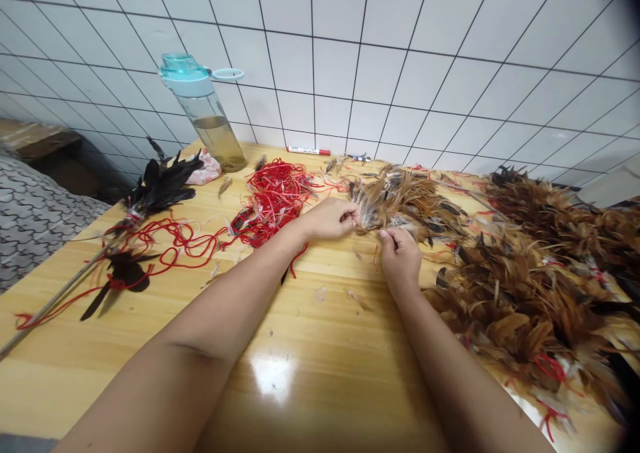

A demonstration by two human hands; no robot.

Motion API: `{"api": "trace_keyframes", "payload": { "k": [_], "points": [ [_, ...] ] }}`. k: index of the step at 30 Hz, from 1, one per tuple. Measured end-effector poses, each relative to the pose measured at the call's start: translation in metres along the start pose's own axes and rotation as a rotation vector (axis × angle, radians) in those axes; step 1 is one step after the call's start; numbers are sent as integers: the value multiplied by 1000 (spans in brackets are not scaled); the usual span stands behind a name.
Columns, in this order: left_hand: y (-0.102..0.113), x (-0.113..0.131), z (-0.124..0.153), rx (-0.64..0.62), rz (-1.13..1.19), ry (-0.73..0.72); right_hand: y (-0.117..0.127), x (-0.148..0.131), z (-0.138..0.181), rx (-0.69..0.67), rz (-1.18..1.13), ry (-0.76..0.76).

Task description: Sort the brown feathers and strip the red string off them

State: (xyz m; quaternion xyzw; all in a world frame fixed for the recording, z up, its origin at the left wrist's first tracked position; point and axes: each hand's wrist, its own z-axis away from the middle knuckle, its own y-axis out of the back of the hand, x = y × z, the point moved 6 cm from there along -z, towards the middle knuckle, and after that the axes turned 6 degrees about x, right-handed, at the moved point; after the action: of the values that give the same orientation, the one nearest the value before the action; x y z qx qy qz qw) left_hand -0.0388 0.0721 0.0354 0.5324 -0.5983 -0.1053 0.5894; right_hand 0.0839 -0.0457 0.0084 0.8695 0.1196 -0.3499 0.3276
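My left hand (330,217) is closed in a pinch on the near edge of a bundle of brown feathers (405,199) lying on the wooden table (300,346). My right hand (400,256) is just to the right and nearer, fingers curled and pinching the same bundle's lower edge. A tangle of red string (273,196) lies directly left of my left hand, touching the wrist area.
A large heap of brown feathers (540,273) covers the table's right side. A stick with black feathers and red string (145,199) lies at the left. A water bottle (207,116) and a red-capped marker (307,151) stand by the tiled wall.
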Motion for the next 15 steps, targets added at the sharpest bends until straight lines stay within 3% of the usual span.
{"api": "trace_keyframes", "payload": {
  "k": [6,15],
  "points": [
    [5,11,-1,125,-124,-83,-5,-2,2,-70,110,25],
    [5,20,-1,182,-277,-196,-11,6,3,-126,11,-28]
  ]
}}
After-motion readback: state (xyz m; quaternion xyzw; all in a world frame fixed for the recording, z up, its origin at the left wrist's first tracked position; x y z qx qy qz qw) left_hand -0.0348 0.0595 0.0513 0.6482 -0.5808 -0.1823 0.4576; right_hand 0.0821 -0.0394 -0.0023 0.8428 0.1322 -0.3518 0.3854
